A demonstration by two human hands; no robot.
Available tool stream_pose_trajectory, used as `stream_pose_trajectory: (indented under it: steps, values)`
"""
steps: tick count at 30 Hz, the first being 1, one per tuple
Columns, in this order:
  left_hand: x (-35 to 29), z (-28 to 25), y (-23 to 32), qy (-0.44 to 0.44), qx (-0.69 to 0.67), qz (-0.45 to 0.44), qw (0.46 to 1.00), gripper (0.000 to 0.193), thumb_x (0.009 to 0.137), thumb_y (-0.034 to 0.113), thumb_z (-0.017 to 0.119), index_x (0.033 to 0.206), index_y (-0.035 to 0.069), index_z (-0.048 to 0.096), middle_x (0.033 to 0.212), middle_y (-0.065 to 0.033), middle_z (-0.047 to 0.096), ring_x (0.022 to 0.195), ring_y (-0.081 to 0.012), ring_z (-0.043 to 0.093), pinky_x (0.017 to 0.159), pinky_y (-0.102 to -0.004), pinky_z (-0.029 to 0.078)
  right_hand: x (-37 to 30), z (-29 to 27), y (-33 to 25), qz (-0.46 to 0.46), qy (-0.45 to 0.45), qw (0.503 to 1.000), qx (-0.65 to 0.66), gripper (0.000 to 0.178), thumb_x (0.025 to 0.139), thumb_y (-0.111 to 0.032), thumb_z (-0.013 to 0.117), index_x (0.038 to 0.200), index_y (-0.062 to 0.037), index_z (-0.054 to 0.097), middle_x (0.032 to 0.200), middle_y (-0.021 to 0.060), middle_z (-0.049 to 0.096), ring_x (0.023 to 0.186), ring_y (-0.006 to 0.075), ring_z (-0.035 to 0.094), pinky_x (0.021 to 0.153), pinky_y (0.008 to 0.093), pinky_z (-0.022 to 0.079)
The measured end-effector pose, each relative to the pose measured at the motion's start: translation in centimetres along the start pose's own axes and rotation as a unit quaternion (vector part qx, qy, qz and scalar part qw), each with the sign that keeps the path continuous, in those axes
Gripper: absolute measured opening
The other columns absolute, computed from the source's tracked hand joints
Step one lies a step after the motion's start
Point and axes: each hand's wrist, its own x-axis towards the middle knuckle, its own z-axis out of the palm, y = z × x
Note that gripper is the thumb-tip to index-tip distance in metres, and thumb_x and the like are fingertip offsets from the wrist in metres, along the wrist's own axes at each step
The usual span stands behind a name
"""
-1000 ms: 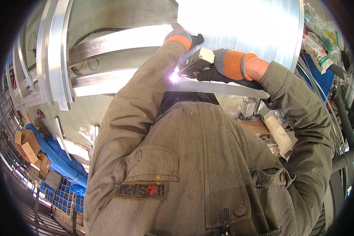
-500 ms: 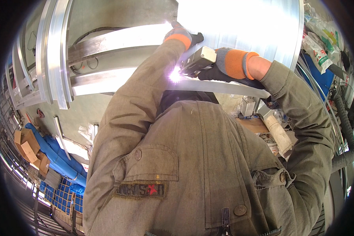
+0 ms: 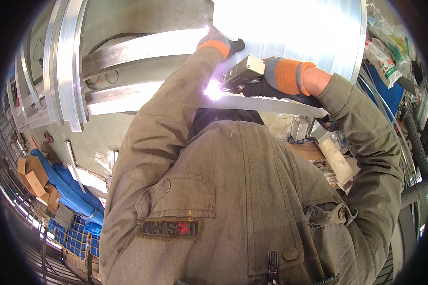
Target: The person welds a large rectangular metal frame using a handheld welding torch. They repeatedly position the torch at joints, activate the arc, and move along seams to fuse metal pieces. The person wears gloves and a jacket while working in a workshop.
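In my right hand (image 3: 281, 78), in a grey, orange and black work glove, is a welding torch (image 3: 247, 70) with a boxy pale metal head. Its nozzle points down and left at a bright violet-white spark (image 3: 214, 89), on the near edge of the shiny metal work. Glare hides the exact seam there. My left hand (image 3: 219, 42), in a matching glove, lies flat at the left edge of a wide ribbed silver metal panel (image 3: 314, 47). Its thumb is stretched out over the panel; its other fingertips are partly lost in the glare.
Long metal bars (image 3: 142, 50) run leftward, crossed by upright silver profiles (image 3: 57, 61). A dark cable (image 3: 111, 37) lies on the floor behind. Cardboard boxes (image 3: 32, 173) and blue wrapping (image 3: 76, 199) are at lower left. Plastic bags (image 3: 390, 42) and a thick hose (image 3: 416, 142) are at right.
My right hand and the torch have shifted slightly to the right, and the spark with them. My left hand has stayed nearly where it was.
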Motion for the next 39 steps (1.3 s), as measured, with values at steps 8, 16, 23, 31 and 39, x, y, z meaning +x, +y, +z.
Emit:
stream_pose_trajectory:
  steps: [8,16,23,31,39]
  values:
    - [-0.9,-0.2,0.4,0.008,0.021,-0.013,1.0,0.128,0.086,0.077,0.075,0.174,-0.002,0.028,0.162,-0.0265,0.059,0.149,-0.0449,0.058,0.126,-0.0479,0.046,-1.1,-1.3,-2.7,0.006,-0.039,0.998,0.041,0.04,0.107,-0.033,0.074,0.133,-0.0023,0.075,0.112,0.0154,0.081,0.094,0.028,0.076,0.089,0.0417,0.06]
    - [1.0,0.4,0.3,0.016,-0.012,-0.058,0.998,0.135,0.074,0.069,0.087,0.17,0.001,0.02,0.165,-0.0309,0.052,0.151,-0.0489,0.054,0.128,-0.054,0.043,-1.4,-0.6,1.0,-0.02,0.003,1.0,-0.014,0.039,0.107,-0.032,0.073,0.134,-0.0024,0.075,0.114,0.0153,0.081,0.096,0.0281,0.076,0.09,0.0417,0.06]
    - [0.3,1.2,0.2,0.076,-0.011,-0.027,0.997,0.062,0.108,0.029,0.057,0.161,-0.001,0.044,0.149,-0.0259,0.069,0.14,-0.0446,0.067,0.118,-0.0484,0.053,-1.9,-0.2,2.4,-0.027,0.023,0.999,-0.028,0.039,0.107,-0.03,0.073,0.134,-0.0025,0.075,0.115,0.0152,0.081,0.097,0.0282,0.076,0.091,0.0417,0.06]
    - [3.3,2.4,-0.7,0.063,0.004,-0.001,0.998,0.065,0.107,0.028,0.063,0.16,-0.002,0.038,0.145,-0.0295,0.07,0.138,-0.0463,0.068,0.118,-0.0497,0.053,-2.7,0.2,3.5,-0.029,0.04,0.998,-0.029,0.038,0.107,-0.029,0.073,0.135,-0.0026,0.075,0.117,0.0151,0.081,0.098,0.0283,0.076,0.092,0.0418,0.06]
    - [3.9,2.4,-1.4,0.052,-0.057,-0.002,0.997,0.064,0.105,0.025,0.07,0.156,0.0,0.04,0.146,-0.032,0.068,0.139,-0.0469,0.066,0.119,-0.0514,0.051,-3.4,0.3,3.9,-0.028,0.048,0.998,-0.04,0.039,0.108,-0.033,0.071,0.135,-0.0042,0.074,0.115,0.0147,0.08,0.095,0.0287,0.075,0.089,0.0413,0.059]
